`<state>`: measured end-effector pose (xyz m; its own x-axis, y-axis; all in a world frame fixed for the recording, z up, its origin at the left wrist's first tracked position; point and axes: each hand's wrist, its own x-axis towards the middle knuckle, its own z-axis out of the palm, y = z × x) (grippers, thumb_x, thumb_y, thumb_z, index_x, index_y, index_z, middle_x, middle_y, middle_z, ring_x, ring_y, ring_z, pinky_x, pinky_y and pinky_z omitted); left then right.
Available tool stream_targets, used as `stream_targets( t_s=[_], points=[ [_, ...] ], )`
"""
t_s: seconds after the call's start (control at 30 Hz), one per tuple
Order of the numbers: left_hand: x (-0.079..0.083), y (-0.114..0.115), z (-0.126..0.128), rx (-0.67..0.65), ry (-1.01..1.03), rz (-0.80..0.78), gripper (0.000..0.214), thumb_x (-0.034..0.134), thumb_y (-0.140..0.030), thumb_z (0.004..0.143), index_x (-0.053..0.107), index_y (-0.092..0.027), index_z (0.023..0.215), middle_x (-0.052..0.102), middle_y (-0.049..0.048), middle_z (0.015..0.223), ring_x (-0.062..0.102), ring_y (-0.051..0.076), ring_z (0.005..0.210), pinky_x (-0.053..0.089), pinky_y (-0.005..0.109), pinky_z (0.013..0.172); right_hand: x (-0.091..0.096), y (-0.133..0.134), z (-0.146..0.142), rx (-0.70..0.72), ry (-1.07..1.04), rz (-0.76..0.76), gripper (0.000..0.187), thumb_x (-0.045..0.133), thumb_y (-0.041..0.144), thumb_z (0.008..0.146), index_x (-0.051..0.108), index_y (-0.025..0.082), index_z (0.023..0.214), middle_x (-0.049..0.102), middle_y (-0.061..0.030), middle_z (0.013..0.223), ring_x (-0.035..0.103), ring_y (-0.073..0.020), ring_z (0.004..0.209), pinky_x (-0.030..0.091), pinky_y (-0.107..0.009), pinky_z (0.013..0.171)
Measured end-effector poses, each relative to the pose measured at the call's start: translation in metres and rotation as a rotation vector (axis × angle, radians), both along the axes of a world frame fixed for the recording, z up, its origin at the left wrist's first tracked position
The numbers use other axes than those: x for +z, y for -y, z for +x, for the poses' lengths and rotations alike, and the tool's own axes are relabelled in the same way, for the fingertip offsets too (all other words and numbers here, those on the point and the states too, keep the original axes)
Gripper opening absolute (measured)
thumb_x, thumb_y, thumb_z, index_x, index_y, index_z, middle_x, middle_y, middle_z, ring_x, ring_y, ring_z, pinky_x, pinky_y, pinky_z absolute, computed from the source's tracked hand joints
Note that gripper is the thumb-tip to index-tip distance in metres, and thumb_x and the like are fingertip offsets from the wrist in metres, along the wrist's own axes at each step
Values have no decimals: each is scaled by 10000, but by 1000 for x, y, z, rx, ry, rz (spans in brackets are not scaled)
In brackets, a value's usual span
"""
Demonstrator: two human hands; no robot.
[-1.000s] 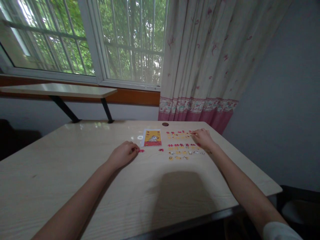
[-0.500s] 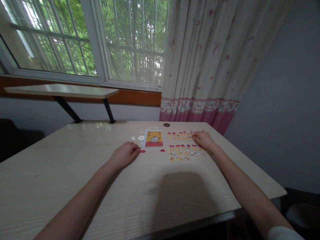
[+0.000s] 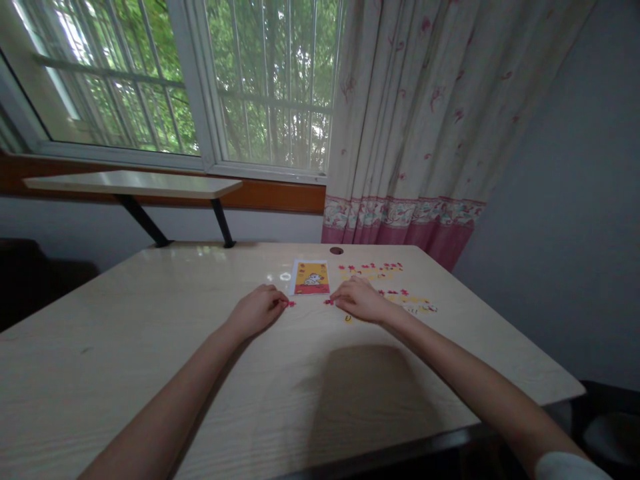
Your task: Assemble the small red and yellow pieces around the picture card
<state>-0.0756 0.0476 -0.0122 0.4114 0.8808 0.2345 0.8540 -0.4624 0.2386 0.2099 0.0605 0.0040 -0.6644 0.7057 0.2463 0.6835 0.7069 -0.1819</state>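
Holds the left pink piece (image 3: 292, 304) in the narrow grip of the left hand (image 3: 257, 310), with the right hand (image 3: 361, 300) at the right pink piece (image 3: 328, 302).
Steadies the left one on the desk (image 3: 165, 300), probably against sliding; too small to make out a true hold or mere touch at the right. Sets both pieces apart, just short of the picture card (image 3: 313, 275), laid face up near the desk's far edge, presumably for easy viewing. Shows loose pieces (image 3: 373, 266) in rows toward the desk's right edge, grouped partly by colour, perhaps for quick finding, some hidden behind the right hand.
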Motion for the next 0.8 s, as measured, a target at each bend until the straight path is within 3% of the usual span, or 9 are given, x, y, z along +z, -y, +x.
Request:
stream_targets(
  t_s=[0.17, 0.27, 0.37, 0.63, 0.8],
  points=[
    [0, 0, 0, 5, 1, -10, 258, 472, -307, 845, 700, -187, 837, 663, 80, 858, 584, 217, 855, 440, 306, 753, -5, 8, -7, 20, 50, -24, 267, 489, 297, 925, 694, 240, 1086, 698, -60, 1029, 533, -205, 951, 323, -349, 834],
    [1, 1, 0, -22, 11, -7, 265, 467, -291, 848, 702, -198, 927, 662, 75, 884, 584, 214, 872, 443, 302, 760, -6, 14, -8, 46, 31, -40, 270, 477, 287, 929, 697, 232, 1076, 699, -61, 1033, 519, -206, 943, 328, -350, 831],
    [0, 2, 0, -57, 21, -11, 298, 445, -267, 861, 709, -208, 987, 659, 82, 927, 581, 213, 904, 446, 302, 777, -5, 21, -8, 109, 1, -67, 264, 480, 285, 928, 695, 224, 1069, 703, -51, 1022, 514, -195, 936, 338, -337, 842],
    [1, 6, 2, -72, 29, -16, 257, 497, -306, 851, 718, -192, 914, 664, 76, 860, 587, 207, 869, 447, 293, 765, -5, 56, -23, 320, -24, -116, 226, 532, 345, 902, 696, 240, 1017, 716, -15, 971, 519, -175, 913, 356, -303, 829],
    [2, 8, 4, -94, 54, -45, 270, 490, -308, 859, 712, -196, 964, 666, 74, 865, 584, 207, 870, 449, 295, 767, -19, 72, -41, 218, -68, -23, 188, 609, 390, 844, 706, 239, 904, 714, -18, 866, 519, -187, 872, 348, -320, 778]
  ],
)
